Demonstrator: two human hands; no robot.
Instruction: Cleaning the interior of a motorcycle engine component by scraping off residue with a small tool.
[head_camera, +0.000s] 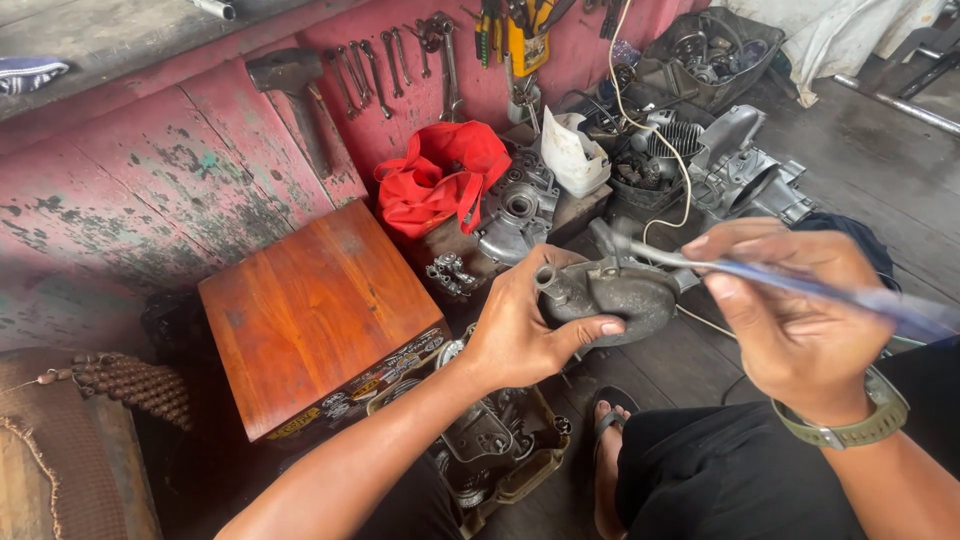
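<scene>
From the head camera, the left hand (515, 335) is clamped around a grey metal engine part (612, 296), held up over the lap. The right hand (795, 315) pinches a thin blue-handled tool (800, 283), its long axis running leftward, tip at the part's top. Below lies a dark plank floor (870, 170); a wooden box (320, 310) stands left, wrenches (375, 75) hang on the red wall (140, 190)

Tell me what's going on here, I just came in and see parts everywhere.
A person sits on the floor holding a grey metal engine part in the left hand. The right hand holds a thin blue-handled tool whose tip reaches the part. A wooden box stands beside them, with a red bag, wrenches and a hammer against the red wall.
</scene>
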